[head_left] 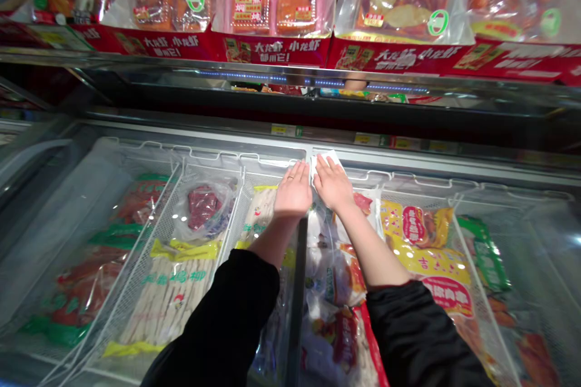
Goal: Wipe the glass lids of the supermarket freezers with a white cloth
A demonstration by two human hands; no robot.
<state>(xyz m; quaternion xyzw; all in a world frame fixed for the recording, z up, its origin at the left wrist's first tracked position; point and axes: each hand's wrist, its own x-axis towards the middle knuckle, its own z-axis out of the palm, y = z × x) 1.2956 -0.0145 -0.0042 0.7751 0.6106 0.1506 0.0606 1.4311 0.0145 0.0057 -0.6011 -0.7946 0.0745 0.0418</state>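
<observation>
My left hand (294,190) lies flat on the freezer's sliding glass lid (267,170), just left of the middle frame bar, fingers stretched forward and a ring on one of them. To the right of that bar, my right hand (333,186) rests with outstretched fingers on a white wipe (336,159), pressing it against the far edge of the lid. Whether the wipe is cloth or paper I cannot tell. Under the glass, bags of pale frozen strips (175,287) with yellow ends and yellow-and-red food bags (438,266) lie in wire baskets.
A shelf edge (272,69) runs across above the freezer, bearing red cartons of packaged food (272,6). Price tags (285,130) line the rail behind the lid. At the left, green-ended meat bags (86,284) lie under the glass.
</observation>
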